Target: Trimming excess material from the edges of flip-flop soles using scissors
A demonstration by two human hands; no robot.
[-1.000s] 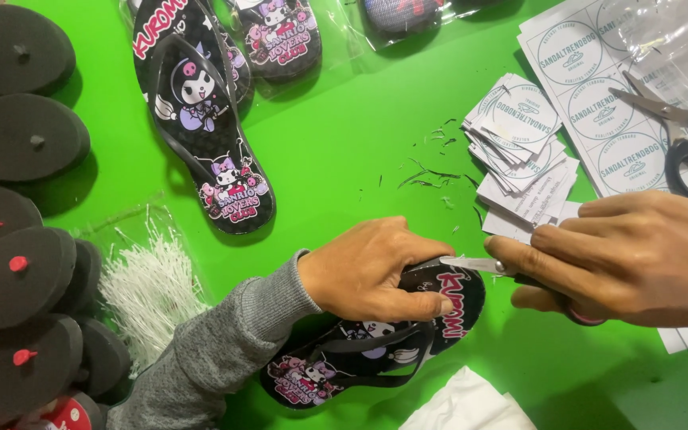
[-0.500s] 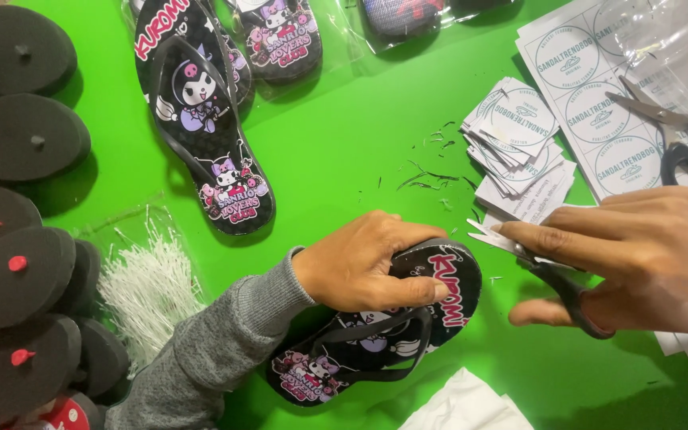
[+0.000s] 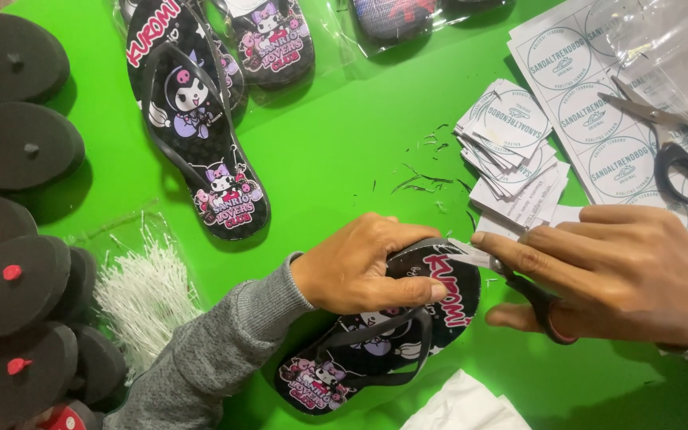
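Note:
A black flip-flop [image 3: 384, 350] with cartoon prints and pink lettering lies on the green table [image 3: 344, 159], its toe end pointing right. My left hand [image 3: 364, 271], in a grey sleeve, grips that toe end from above. My right hand [image 3: 623, 271] holds black-handled scissors [image 3: 547, 310]. Its fingers stretch left, and the metal tip touches the sandal's toe edge beside my left thumb. The blades are mostly hidden under my fingers.
A matching flip-flop [image 3: 193, 119] lies at upper left, with bagged ones [image 3: 272, 40] behind it. Black soles [image 3: 9, 143] are stacked along the left edge beside a pile of white plastic tag pins [image 3: 145, 291]. Cut paper labels [image 3: 511, 135], a label sheet [image 3: 591, 72] and second scissors [image 3: 670, 151] lie at right.
My right hand drew back slightly with its fingers spread, then returned to the sandal's toe. My left hand turned the sandal a little and kept hold.

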